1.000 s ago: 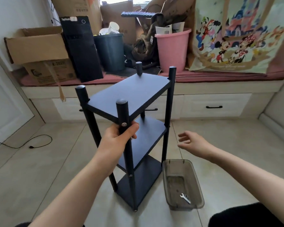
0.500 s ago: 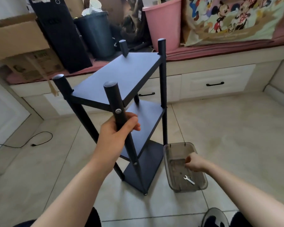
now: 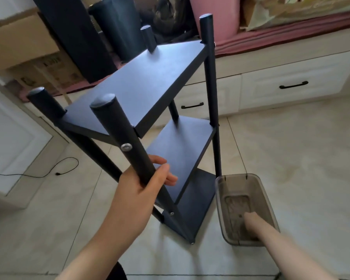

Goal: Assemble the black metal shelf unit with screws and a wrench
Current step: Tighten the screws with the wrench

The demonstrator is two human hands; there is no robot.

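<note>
Head view: left hand (image 3: 141, 190) clamps shelf unit (image 3: 150, 81) post; right hand (image 3: 251, 218) in bin (image 3: 269, 201), grip unclear. Step: fetching wrench; next tighten screw (image 3: 126, 147).

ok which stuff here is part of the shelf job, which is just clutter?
Job: shelf, gripped post, screw, tray, left hand, right hand in the tray.
Clutter: cardboard box, black bin, pink bucket, cable.

Beige tiled floor (image 3: 291, 148) carries the black three-tier shelf unit (image 3: 150, 77), tilted. Translucent grey plastic bin (image 3: 269, 201) sits just beside its base, right side. Black cable (image 3: 49, 172) lies well off to the left.
</note>
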